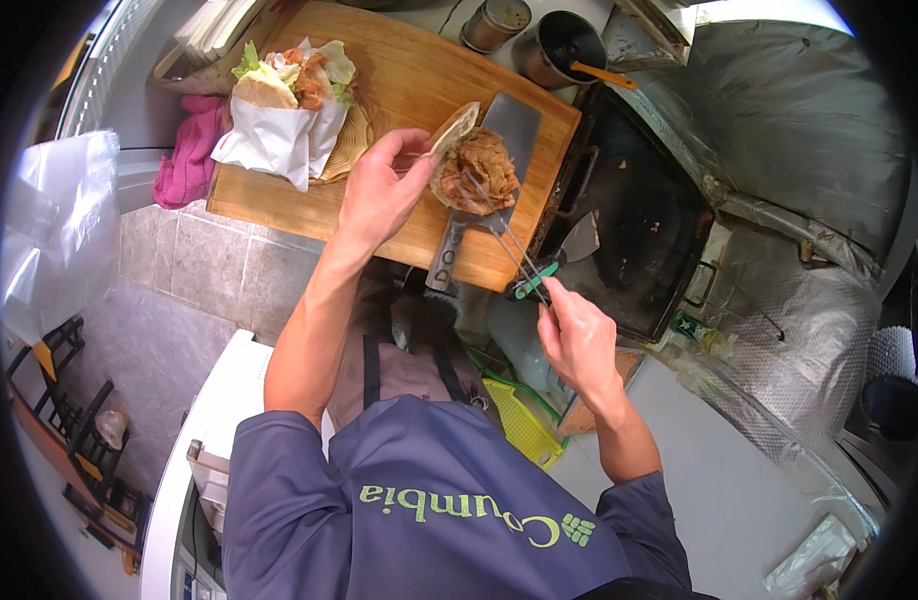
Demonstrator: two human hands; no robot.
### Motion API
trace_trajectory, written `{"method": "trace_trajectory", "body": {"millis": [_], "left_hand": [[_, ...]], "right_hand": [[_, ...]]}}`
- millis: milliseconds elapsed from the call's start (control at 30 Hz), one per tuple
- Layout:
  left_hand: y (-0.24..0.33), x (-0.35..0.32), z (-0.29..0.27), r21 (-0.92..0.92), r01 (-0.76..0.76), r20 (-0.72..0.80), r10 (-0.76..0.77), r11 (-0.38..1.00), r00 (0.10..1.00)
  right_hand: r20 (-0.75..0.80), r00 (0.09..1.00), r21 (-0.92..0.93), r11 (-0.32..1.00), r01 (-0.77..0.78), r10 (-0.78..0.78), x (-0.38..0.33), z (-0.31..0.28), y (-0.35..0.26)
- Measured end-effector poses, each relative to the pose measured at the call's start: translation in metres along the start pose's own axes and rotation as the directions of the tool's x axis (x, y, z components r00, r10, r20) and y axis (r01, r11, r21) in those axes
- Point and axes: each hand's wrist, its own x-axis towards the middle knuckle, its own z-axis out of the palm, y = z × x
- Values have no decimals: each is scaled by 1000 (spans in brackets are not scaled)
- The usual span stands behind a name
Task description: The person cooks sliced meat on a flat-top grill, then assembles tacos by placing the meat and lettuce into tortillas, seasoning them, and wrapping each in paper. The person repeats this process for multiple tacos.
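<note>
My left hand [384, 185] is closed on a split flatbread [455, 127], holding its top half up. Inside the flatbread lies a piece of golden-brown fried meat [487, 170]. My right hand [579, 330] grips thin metal tongs [516, 248], whose tips reach onto the meat. Beneath the flatbread, a broad-bladed cleaver [520, 120] lies flat on the wooden cutting board [399, 50], its dark handle pointing toward me. Farther left on the board are filled flatbreads in white paper [279, 135], with lettuce and browned meat showing, beside a stack of plain flatbreads [354, 143].
A black griddle [639, 210] sits right of the board, with a scraper [582, 238] at its near left edge. Behind stand a metal cup [496, 24] and a saucepan [549, 68] with an orange-handled utensil. A pink cloth [187, 155] lies left; a yellow-green basket [524, 420] is below.
</note>
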Motion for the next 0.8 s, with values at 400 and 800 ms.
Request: {"method": "trace_trajectory", "body": {"millis": [400,800], "left_hand": [[-3,0,0,-2,14,14,-14,1000,1000],[-5,2,3,-4,28,43,-28,1000,999]], "right_hand": [[-49,985,241,959,-147,164,-43,5,1],[-155,988,-91,996,0,-14,7,18,-3]]}}
